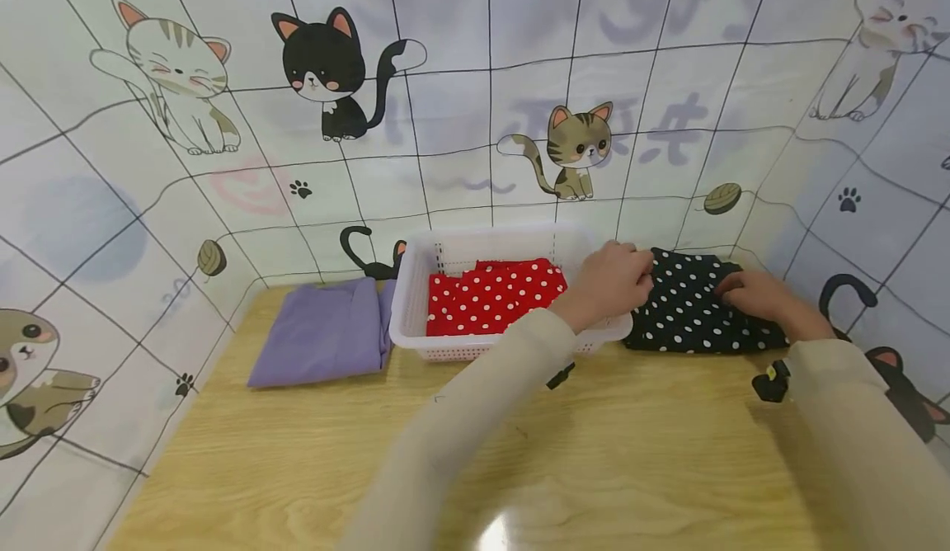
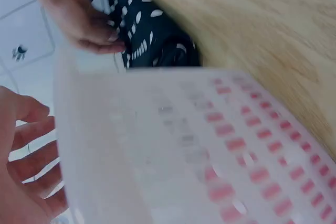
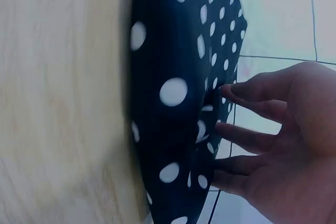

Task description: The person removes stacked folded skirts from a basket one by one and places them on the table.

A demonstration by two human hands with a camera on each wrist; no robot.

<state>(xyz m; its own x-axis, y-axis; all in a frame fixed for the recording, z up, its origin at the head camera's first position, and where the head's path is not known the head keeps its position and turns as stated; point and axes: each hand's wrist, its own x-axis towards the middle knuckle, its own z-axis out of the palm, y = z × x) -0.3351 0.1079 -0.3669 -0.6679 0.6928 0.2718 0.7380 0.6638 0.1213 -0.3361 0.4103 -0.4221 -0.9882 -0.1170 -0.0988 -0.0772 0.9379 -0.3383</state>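
A folded black cloth with white polka dots (image 1: 679,308) lies at the right, beside the basket. My right hand (image 1: 760,297) rests its fingertips on the top of this cloth; in the right wrist view the fingers (image 3: 247,137) are spread and slightly bent against its folds. My left hand (image 1: 610,280) hovers over the right end of the white plastic basket (image 1: 512,340), near the black cloth's left edge. Loosely bent and with nothing between them, its fingers (image 2: 34,169) show beside the basket wall in the left wrist view. Inside the basket sits a red polka-dot cloth (image 1: 493,299).
A folded purple cloth (image 1: 322,332) lies left of the basket on the wooden table (image 1: 594,452). Behind and at both sides stand walls with a cat-print covering (image 1: 453,122). Dark wrist straps (image 1: 772,382) hang under the sleeves.
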